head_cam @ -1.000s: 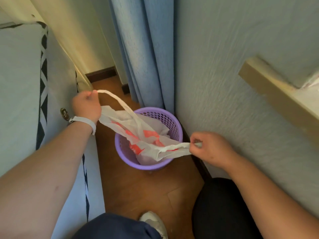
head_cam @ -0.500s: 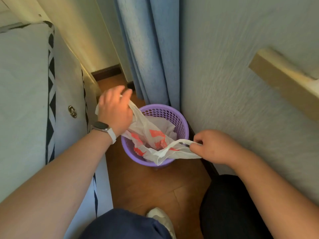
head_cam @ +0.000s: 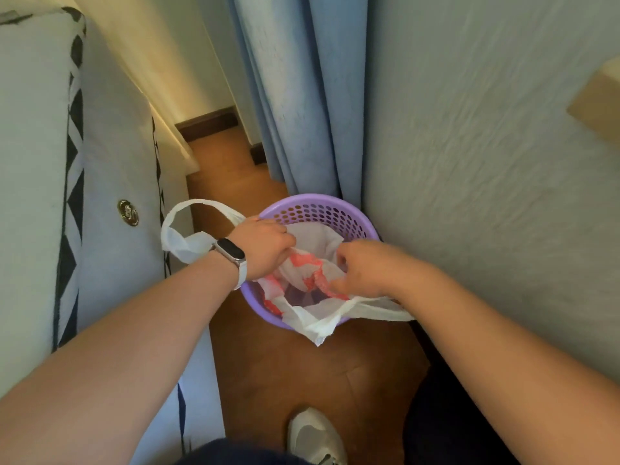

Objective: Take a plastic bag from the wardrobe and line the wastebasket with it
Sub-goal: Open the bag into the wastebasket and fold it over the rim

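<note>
STEP: lining in progress | plastic bag (head_cam: 320,255) sits partly inside purple wastebasket (head_cam: 335,209), edges draped over its near rim | left hand (head_cam: 265,246), right hand (head_cam: 364,268): each gripping bag film | NEXT: likely spread mouth, fold over rim.

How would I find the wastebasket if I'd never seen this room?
Look along the wooden floor to where the blue curtain meets the wall. The wastebasket stands there: round and purple, with small holes all over, and a white bag with red print spilling over its rim.

Purple perforated wastebasket (head_cam: 322,209); white, red-printed plastic bag (head_cam: 312,273); blue curtain (head_cam: 302,95)
</note>
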Demonstrator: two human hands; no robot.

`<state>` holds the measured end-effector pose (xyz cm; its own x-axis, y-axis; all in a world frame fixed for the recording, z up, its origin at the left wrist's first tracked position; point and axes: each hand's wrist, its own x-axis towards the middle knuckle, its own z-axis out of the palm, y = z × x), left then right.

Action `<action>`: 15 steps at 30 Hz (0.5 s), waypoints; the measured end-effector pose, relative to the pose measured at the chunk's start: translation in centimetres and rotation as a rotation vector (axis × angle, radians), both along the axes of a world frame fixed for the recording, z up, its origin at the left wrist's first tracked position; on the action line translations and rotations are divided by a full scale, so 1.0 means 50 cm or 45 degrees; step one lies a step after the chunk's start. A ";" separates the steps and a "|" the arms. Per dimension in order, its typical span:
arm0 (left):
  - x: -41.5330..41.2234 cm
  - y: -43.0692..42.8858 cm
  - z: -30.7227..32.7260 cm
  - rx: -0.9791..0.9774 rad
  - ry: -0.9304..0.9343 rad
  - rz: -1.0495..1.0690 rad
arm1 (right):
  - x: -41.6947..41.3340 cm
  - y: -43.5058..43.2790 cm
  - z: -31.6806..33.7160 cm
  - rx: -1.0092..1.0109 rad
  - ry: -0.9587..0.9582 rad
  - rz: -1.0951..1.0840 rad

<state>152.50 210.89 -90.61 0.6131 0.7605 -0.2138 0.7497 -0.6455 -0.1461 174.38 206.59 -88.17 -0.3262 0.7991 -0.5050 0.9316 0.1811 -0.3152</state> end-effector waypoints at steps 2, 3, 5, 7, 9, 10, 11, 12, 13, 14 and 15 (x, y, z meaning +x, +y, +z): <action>-0.008 0.007 -0.006 -0.005 -0.185 0.080 | -0.001 -0.025 -0.020 0.031 -0.043 0.037; -0.011 0.012 -0.006 -0.011 -0.275 0.141 | 0.000 -0.030 -0.028 0.053 -0.065 0.056; -0.013 0.020 -0.003 -0.013 -0.417 0.262 | 0.003 -0.031 -0.038 0.132 -0.083 0.031; -0.014 0.024 0.008 -0.001 -0.539 0.369 | 0.007 -0.026 -0.047 0.179 -0.081 -0.034; -0.018 0.026 0.020 -0.003 -0.608 0.480 | 0.010 -0.028 -0.054 0.153 -0.093 -0.083; -0.021 0.026 0.027 -0.003 -0.631 0.526 | 0.012 -0.030 -0.058 0.147 -0.103 -0.098; -0.023 0.026 0.032 -0.009 -0.657 0.573 | 0.015 -0.033 -0.062 0.153 -0.115 -0.115; -0.023 0.025 0.039 -0.027 -0.687 0.625 | 0.017 -0.035 -0.064 0.174 -0.121 -0.135; -0.022 0.024 0.045 -0.044 -0.715 0.665 | 0.020 -0.037 -0.066 0.192 -0.125 -0.160; -0.022 0.021 0.050 -0.053 -0.731 0.685 | 0.023 -0.037 -0.069 0.213 -0.122 -0.186; -0.022 0.018 0.056 -0.057 -0.732 0.691 | 0.027 -0.038 -0.071 0.237 -0.123 -0.213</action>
<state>151.42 211.77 -87.83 0.1829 0.9830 -0.0134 0.9114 -0.1644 0.3773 175.74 204.70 -91.73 -0.1392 0.9198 -0.3669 0.9775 0.0684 -0.1994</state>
